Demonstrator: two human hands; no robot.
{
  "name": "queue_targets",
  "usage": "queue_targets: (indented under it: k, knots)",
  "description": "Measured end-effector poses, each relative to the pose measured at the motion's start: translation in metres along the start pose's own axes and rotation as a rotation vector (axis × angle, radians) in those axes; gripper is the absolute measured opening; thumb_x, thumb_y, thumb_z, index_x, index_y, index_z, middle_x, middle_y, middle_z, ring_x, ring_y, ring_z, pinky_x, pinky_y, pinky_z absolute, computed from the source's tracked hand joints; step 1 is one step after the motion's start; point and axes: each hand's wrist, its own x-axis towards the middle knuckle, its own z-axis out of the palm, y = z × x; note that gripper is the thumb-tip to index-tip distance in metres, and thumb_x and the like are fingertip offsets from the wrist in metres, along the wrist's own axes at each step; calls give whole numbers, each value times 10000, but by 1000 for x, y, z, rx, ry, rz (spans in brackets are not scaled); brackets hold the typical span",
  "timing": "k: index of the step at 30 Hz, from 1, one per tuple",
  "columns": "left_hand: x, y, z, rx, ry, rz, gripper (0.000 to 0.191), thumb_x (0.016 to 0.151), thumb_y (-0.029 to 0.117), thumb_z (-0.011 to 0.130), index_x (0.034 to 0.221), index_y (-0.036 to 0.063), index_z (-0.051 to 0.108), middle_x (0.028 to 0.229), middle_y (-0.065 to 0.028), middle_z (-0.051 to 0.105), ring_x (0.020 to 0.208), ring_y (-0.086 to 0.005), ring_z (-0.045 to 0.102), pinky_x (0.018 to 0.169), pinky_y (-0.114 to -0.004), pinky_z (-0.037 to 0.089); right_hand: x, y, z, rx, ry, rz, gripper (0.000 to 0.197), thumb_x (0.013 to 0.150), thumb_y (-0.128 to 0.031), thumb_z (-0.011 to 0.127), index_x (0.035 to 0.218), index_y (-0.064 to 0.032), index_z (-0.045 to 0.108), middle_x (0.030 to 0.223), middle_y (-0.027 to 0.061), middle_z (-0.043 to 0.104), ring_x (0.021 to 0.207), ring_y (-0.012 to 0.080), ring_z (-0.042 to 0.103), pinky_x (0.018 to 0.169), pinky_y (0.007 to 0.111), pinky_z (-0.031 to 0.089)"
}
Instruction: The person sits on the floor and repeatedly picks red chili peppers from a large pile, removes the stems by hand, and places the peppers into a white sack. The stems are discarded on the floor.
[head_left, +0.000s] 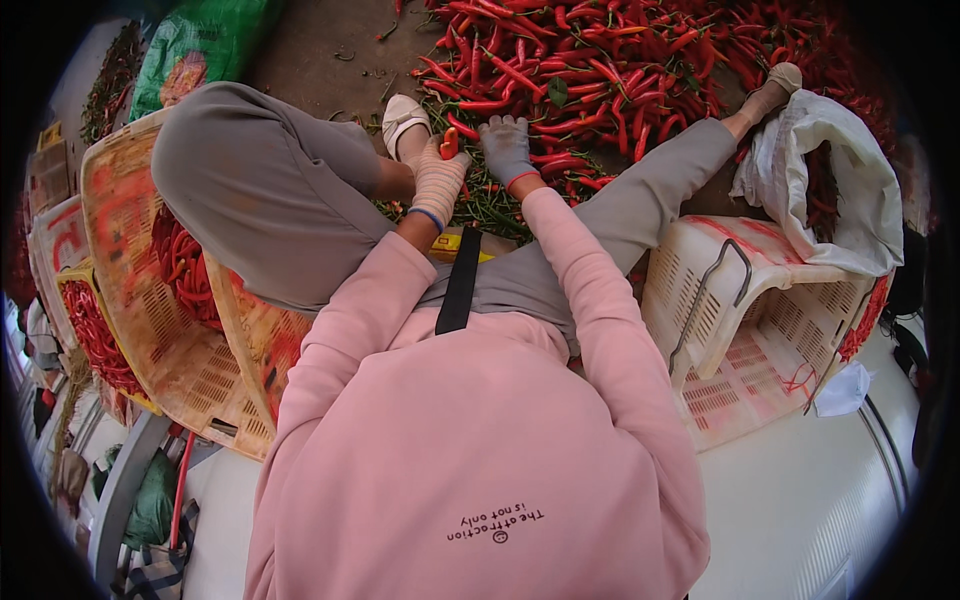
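Observation:
My left hand (441, 176), in a striped knit glove with a blue cuff, is curled around an orange-red chilli pepper (448, 142) that pokes up between thumb and fingers. Just right of it, my right hand (505, 148) wears a grey coated glove with a red cuff. Its fingers bend down at the near edge of a big heap of red chilli peppers (555, 67), and its palm side is hidden. One red pepper (462, 126) lies by its fingertips. Green stems (495, 214) with bits of red litter the ground below both hands.
Tipped plastic crates stand on both sides: an orange-stained one (187, 367) with peppers (187, 270) at left, a white one (739, 367) at right. A white woven sack (847, 180) drapes over the right crate. A green bag (202, 52) lies beyond my bent left knee.

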Motion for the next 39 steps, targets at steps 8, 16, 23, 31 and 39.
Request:
queue_targets:
  k: [8, 16, 23, 31, 39]
  knots:
    - [-12, 15, 17, 835, -274, 714, 484, 727, 19, 601, 1191, 134, 521, 1037, -156, 589, 903, -361, 576, 742, -401, 495, -92, 39, -59, 925, -141, 81, 364, 891, -342, 541, 1054, -17, 572, 939, 173, 616, 870, 274, 610, 787, 371, 463]
    - [-3, 5, 12, -251, -326, -137, 242, 773, 128, 707, 956, 56, 567, 679, -63, 608, 492, -192, 550, 438, -314, 453, -106, 51, -49, 1270, -116, -71, 297, 899, -287, 540, 1091, -65, 584, 950, 107, 573, 853, 196, 574, 739, 334, 459]
    - [-9, 4, 7, -369, -421, -279, 163, 796, 171, 706, 871, 78, 596, 591, -47, 582, 446, -167, 526, 407, -287, 417, -43, 92, -2, -62, 121, -55, 211, 807, -150, 527, 1006, -138, 596, 976, 103, 557, 861, 278, 594, 687, 405, 467]
    - [-15, 5, 18, -336, -431, -302, 223, 774, 146, 722, 935, 66, 588, 704, -47, 606, 516, -158, 553, 452, -272, 444, -52, 105, 20, -122, 102, -52, 167, 820, -138, 502, 974, -126, 565, 974, 106, 554, 849, 269, 615, 653, 388, 492]
    - [-18, 8, 18, -341, -407, -256, 325, 748, 133, 724, 1016, 37, 565, 769, -50, 617, 549, -144, 555, 489, -295, 473, -52, 106, -7, -114, 54, -13, 155, 830, -153, 509, 962, -80, 547, 970, 136, 553, 736, 285, 637, 597, 400, 514]
